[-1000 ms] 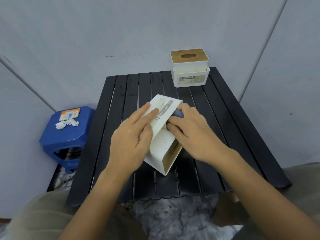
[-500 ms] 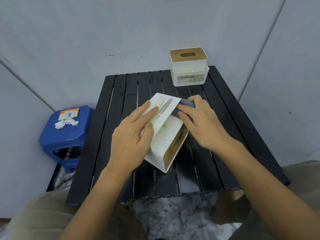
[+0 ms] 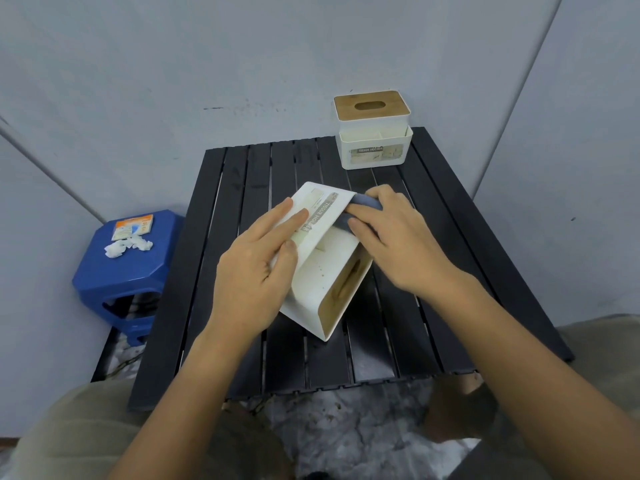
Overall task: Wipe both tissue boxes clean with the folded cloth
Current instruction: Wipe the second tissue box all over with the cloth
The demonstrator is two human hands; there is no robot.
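Note:
A white tissue box (image 3: 323, 289) with a wooden lid lies tipped on its side in the middle of the black slatted table (image 3: 239, 188). My left hand (image 3: 258, 268) grips its left side, fingers over the labelled face and thumb on the near edge. My right hand (image 3: 398, 240) holds the folded grey-blue cloth (image 3: 363, 206) against the box's far right corner; most of the cloth is hidden under my fingers. A second white tissue box (image 3: 375, 133) with a wooden lid stands upright at the table's far right corner.
A blue plastic stool (image 3: 117, 268) stands left of the table, with a small orange packet (image 3: 133, 226) and crumpled white tissue (image 3: 128, 245) on top. Grey walls close in behind and on both sides. My knees are at the near table edge.
My right hand has slid the cloth up along the box's right edge toward the far corner. The box turned slightly under my left hand, which kept its grip.

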